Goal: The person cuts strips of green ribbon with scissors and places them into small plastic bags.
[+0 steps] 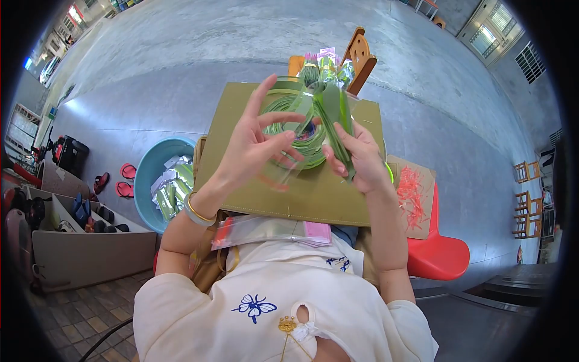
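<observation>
My right hand grips long flat green strips; my left hand spreads open above the olive-green rectangular table, beside the round green coil.

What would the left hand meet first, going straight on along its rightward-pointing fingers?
Most likely the green strips held in the right hand, just past the fingertips of the left hand. Depth is unclear in this single view, so it might pass over or under them.

Brightly lit in cool light, glaring on the smooth grey floor; curved and black toward the edges; blurred around the bare left hand.
</observation>
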A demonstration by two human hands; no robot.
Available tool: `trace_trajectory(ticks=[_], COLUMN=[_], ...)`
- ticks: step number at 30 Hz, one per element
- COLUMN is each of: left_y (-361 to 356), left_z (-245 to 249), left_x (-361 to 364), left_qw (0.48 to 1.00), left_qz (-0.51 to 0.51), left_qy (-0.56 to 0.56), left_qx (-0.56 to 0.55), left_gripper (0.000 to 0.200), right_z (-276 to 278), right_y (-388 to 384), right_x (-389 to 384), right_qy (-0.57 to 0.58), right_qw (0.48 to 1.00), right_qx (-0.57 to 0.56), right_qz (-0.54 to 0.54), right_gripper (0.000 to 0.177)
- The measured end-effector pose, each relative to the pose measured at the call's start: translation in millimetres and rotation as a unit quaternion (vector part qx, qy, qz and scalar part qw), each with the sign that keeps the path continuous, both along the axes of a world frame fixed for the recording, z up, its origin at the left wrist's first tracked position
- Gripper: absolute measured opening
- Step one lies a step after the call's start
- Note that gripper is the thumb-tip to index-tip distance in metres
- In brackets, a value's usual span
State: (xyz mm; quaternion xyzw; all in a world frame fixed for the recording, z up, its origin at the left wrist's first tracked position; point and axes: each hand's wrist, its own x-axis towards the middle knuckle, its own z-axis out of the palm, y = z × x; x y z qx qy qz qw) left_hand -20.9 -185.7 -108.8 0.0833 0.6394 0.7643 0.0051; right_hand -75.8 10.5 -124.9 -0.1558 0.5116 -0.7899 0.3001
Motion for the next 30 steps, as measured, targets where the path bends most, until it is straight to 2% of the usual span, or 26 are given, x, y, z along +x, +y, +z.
trace_trajectory(ticks=[2,5,8,11,13,17,20,23,24,27,29,30], left_y=[-6,-12,-10,-6,-2,3,2,8,12,21,24,25], left_z=[-1,-19,-24,-25,-35,-54,-64,-60,-61,-67,-71,-75], left_x=[8,10,10,7,2,-9,-17,-15,-15,-16,-17,-16], left_qw=[0.996,0.993,0.994,0.996,0.995,0.987,0.950,0.941,0.922,0.856,0.816,0.834], left_qz=[-0.081,-0.114,-0.107,-0.003,0.061,0.154,0.224,0.219,0.236,0.272,0.284,0.267], left_qy=[-0.026,-0.007,0.008,-0.010,0.032,0.034,0.050,0.069,0.122,0.257,0.316,0.302], left_qx=[0.009,-0.007,0.030,-0.086,-0.074,-0.024,-0.212,-0.250,-0.281,-0.358,-0.392,-0.377], left_gripper=[0.055,0.046,0.043,0.042,0.038,0.034,0.035,0.038,0.039,0.042,0.045,0.048], right_z=[1,-3,-6,-11,-16,-19,-25,-30,-33,-35,-43,-46], right_y=[4,7,5,3,2,2,-3,-11,-13,-18,-16,-15], right_x=[-7,-10,-10,-9,-4,16,28,30,29,23,20,19], right_qy=[-0.013,0.001,0.007,-0.020,-0.037,-0.073,-0.024,0.066,0.106,-0.016,-0.181,-0.259], right_qw=[0.999,0.999,0.998,0.996,0.991,0.992,0.979,0.959,0.946,0.961,0.979,0.964], right_qx=[0.004,0.013,0.003,-0.026,-0.020,0.094,0.177,0.269,0.301,0.268,0.077,-0.021], right_qz=[-0.035,-0.048,-0.056,-0.089,-0.126,0.049,0.099,0.064,0.046,0.066,0.059,0.054], right_gripper=[0.030,0.032,0.033,0.033,0.032,0.033,0.033,0.032,0.031,0.028,0.026,0.024])
